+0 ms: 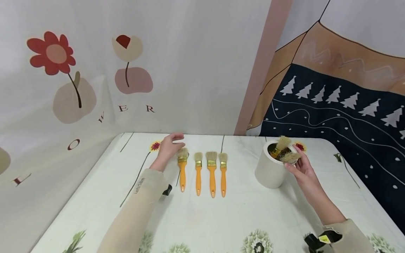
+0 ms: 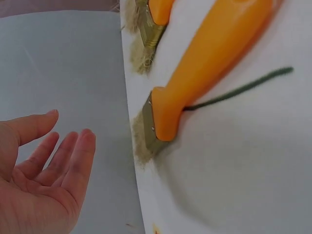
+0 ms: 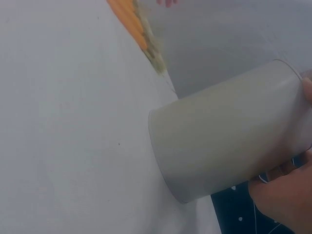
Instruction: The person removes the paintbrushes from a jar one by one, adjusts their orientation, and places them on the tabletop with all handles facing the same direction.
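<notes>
Four orange-handled paintbrushes lie in a row, bristles away from me. My left hand (image 1: 171, 147) is just beyond the leftmost paintbrush (image 1: 182, 168), its fingers loosely bent and holding nothing. In the left wrist view that hand (image 2: 48, 170) is apart from the paintbrush's bristles (image 2: 141, 141). With thumb and fingers spread round the rim, my right hand (image 1: 305, 174) grips a white cylindrical pot (image 1: 269, 172). Bristle heads of paintbrushes (image 1: 282, 143) stick out of the pot's top. The right wrist view shows the pot's smooth side (image 3: 224, 136), and part of the gripping hand lies outside that view.
The other paintbrushes (image 1: 212, 175) lie right of the leftmost one, handles toward me. A white flower-printed cloth (image 1: 196, 225) covers the table. Behind it hangs a pale printed curtain (image 1: 196, 70), and a dark tree-patterned cloth (image 1: 341, 116) hangs at the right.
</notes>
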### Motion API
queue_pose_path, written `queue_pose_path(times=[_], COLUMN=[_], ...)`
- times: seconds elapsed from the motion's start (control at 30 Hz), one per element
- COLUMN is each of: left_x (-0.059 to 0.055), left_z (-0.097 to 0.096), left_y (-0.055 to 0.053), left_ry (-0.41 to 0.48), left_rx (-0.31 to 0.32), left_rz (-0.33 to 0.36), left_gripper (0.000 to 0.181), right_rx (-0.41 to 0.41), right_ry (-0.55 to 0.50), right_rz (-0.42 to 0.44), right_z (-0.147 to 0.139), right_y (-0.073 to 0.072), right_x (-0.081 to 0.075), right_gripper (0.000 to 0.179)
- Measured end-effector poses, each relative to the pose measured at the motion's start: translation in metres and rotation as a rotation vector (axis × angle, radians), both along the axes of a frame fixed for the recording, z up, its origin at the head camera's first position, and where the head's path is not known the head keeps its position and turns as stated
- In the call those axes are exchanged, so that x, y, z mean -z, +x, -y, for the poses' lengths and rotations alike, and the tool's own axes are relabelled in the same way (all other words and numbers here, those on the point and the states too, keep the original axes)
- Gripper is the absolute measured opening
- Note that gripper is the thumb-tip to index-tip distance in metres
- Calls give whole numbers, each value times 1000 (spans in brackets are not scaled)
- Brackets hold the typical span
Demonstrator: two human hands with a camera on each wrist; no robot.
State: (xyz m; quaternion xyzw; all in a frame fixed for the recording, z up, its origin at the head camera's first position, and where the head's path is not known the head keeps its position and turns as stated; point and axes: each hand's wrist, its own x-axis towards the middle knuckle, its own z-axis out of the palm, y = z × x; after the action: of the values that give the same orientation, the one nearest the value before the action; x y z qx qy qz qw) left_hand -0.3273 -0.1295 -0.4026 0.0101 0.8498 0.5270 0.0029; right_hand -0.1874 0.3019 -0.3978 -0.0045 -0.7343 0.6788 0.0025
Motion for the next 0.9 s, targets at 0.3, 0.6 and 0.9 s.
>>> queue_pose_path(times=[0.3,0.6,0.9], left_x=[-12,-23,-30], left_z=[-16,-34,-56], left_y=[4,14,25], left_ry=[47,69,74], left_rx=[48,91,156], left_rz=[-31,-70,-107], left_gripper=[43,41,40], right_rx=[2,2,6], right_ry=[-11,-2,-4], right_rz=[-4,-10,-1], right_z=[0,0,0], right_y=[0,0,-1], right_x=[0,1,1], right_gripper=[77,77,77])
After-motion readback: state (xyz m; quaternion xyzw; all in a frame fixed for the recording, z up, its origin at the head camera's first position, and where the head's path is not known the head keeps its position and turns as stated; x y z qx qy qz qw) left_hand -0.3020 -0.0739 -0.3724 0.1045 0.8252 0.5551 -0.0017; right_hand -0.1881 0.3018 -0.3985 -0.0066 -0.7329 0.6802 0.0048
